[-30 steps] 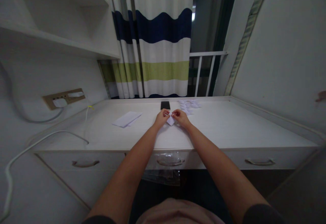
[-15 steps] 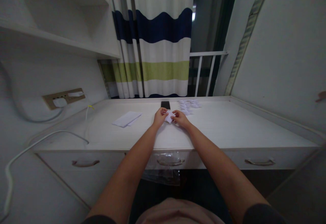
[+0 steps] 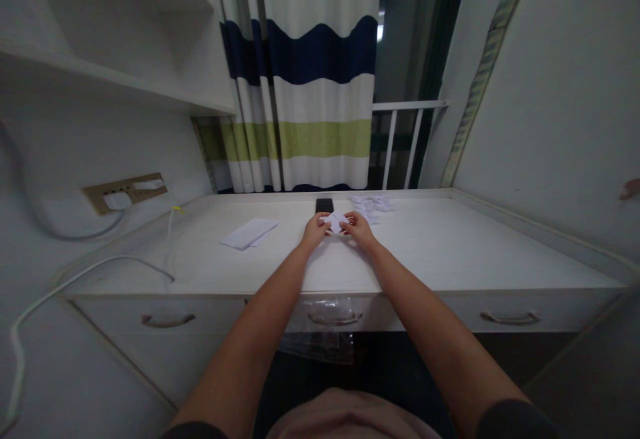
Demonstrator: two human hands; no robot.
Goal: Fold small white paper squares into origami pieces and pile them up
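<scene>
Head view: your left hand (image 3: pixel 314 231) and your right hand (image 3: pixel 359 230) both pinch one small paper (image 3: pixel 337 219), each with its thumb and fingers closed on an edge. The paper is at the middle of the desk (image 3: pixel 430 252), on your side of the black thing (image 3: pixel 325 204). Little folded bits (image 3: pixel 380 204) lie past your right hand, and flat sheets (image 3: pixel 249 233) lie off to the left.

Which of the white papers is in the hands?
The small diamond-shaped paper, held between the left hand and the right hand. The flat sheets lie on the desk, left of the hands; the folded pieces lie beyond the right hand.
</scene>
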